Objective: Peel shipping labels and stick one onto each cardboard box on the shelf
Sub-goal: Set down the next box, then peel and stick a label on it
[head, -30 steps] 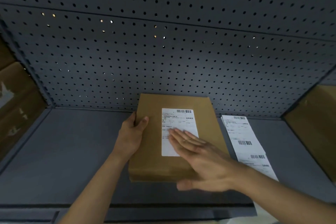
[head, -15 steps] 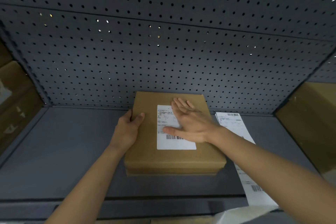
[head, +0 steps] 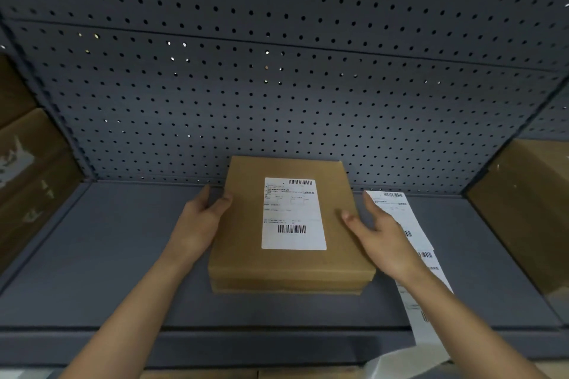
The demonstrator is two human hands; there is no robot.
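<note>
A flat brown cardboard box [head: 243, 243] lies in the middle of the grey shelf [head: 123, 258], its back end against the pegboard. A white shipping label [head: 294, 215] with barcodes is stuck flat on its top. My left hand [head: 200, 220] grips the box's left edge, thumb on top and fingers down the side. My right hand [head: 381, 240] is at the box's right edge, thumb resting on the top and fingers straight alongside. A strip of white labels [head: 397, 204] lies on the shelf right of the box, partly under my right hand.
A perforated grey pegboard [head: 277, 101] forms the back wall. Brown cardboard boxes stand at the left end [head: 30, 181] and the right end [head: 523, 212] of the shelf. The label strip hangs over the shelf's front edge at the lower right.
My right hand has slid off the label, where it was pressing flat, to the box's right edge. The label is now fully visible. My left hand stays on the left edge.
</note>
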